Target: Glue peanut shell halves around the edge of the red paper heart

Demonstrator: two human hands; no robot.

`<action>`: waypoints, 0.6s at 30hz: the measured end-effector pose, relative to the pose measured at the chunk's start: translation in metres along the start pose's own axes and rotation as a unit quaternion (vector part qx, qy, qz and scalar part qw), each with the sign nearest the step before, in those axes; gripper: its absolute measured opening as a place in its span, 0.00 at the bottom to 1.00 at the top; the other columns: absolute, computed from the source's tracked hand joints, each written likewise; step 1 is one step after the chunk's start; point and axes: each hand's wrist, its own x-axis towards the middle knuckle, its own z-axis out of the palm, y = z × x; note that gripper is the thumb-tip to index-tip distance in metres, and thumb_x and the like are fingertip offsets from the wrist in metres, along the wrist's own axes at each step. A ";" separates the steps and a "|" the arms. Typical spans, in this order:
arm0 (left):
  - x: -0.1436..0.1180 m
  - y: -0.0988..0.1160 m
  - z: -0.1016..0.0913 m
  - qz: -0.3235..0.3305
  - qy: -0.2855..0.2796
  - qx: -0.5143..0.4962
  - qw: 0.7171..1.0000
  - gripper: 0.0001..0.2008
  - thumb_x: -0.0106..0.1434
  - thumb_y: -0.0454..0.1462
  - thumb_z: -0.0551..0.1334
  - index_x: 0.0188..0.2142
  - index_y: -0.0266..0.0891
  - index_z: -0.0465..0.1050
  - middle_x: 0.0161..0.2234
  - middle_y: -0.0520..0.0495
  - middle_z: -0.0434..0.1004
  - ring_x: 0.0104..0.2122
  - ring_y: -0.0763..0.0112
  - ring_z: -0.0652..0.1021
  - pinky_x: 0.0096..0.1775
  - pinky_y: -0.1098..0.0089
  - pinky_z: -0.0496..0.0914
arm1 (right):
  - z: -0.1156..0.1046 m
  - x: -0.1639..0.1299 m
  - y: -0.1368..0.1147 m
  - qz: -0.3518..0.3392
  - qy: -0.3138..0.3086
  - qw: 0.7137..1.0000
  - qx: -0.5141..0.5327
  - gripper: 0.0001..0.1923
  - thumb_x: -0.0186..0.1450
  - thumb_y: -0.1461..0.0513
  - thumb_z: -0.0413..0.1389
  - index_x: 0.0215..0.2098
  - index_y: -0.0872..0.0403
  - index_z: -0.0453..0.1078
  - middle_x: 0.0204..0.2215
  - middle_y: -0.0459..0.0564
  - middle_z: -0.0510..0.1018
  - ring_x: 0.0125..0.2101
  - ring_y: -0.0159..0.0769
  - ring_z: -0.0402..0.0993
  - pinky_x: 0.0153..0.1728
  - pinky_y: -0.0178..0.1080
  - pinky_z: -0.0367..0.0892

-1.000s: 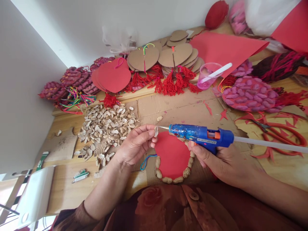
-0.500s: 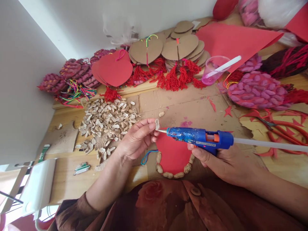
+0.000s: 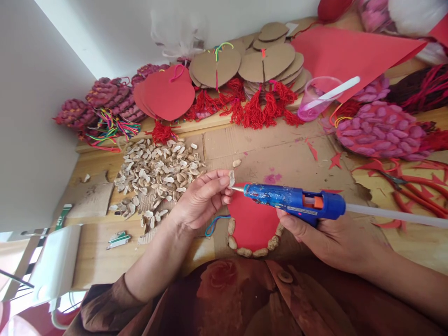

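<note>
Pale peanut shell half [image 3: 231,178] pinched in left hand [image 3: 201,200] fingers, raised so blue hot glue gun [image 3: 294,201] nozzle meets it; right hand [image 3: 327,238] fingers wrapped around gun. Red shell-edged paper heart [image 3: 252,224] lies below on surface, loose shell pile [image 3: 157,175] left.

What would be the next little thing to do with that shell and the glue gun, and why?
Probably press the peanut shell onto the red heart in the gap on its rim. The glue gun nozzle touches the shell pinched in the left hand, and shells line only the heart's lower edge.
</note>
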 end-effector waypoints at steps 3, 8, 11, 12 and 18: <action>0.000 0.000 0.001 -0.001 -0.003 0.002 1.000 0.17 0.47 0.38 0.81 0.30 0.33 0.77 0.24 0.53 0.72 0.24 0.79 0.73 0.25 0.79 0.72 | 0.000 -0.001 0.000 -0.007 0.006 1.000 -0.015 0.17 0.71 0.61 0.54 0.24 0.49 0.61 0.16 0.38 0.63 0.14 0.29 0.61 0.14 0.34 0.51; -0.001 0.000 0.002 -0.002 0.000 -0.003 1.000 0.17 0.47 0.37 0.80 0.30 0.32 0.77 0.24 0.53 0.73 0.24 0.78 0.74 0.25 0.79 0.72 | 0.000 -0.001 0.000 0.010 -0.003 1.000 0.004 0.17 0.72 0.60 0.53 0.24 0.49 0.63 0.16 0.38 0.67 0.14 0.30 0.64 0.14 0.34 0.55; -0.001 0.000 0.001 -0.003 -0.002 -0.006 1.000 0.17 0.47 0.37 0.81 0.30 0.32 0.78 0.24 0.52 0.73 0.24 0.78 0.74 0.25 0.79 0.72 | 0.000 -0.002 0.001 0.016 -0.005 1.000 0.005 0.17 0.72 0.60 0.53 0.25 0.49 0.64 0.16 0.39 0.68 0.14 0.30 0.65 0.15 0.34 0.57; 0.000 0.000 0.001 -0.002 -0.003 -0.005 1.000 0.16 0.47 0.37 0.81 0.30 0.32 0.78 0.24 0.52 0.73 0.24 0.78 0.74 0.25 0.79 0.72 | 0.000 -0.002 0.001 0.012 -0.003 1.000 0.005 0.16 0.72 0.61 0.54 0.24 0.49 0.63 0.16 0.38 0.67 0.14 0.30 0.65 0.15 0.34 0.56; 0.001 -0.001 0.002 -0.003 -0.004 -0.004 1.000 0.17 0.47 0.37 0.81 0.30 0.32 0.78 0.24 0.52 0.73 0.24 0.78 0.74 0.25 0.79 0.71 | 0.002 0.000 -0.001 -0.023 0.024 0.999 -0.006 0.15 0.70 0.64 0.55 0.25 0.48 0.62 0.16 0.37 0.65 0.13 0.28 0.61 0.12 0.34 0.51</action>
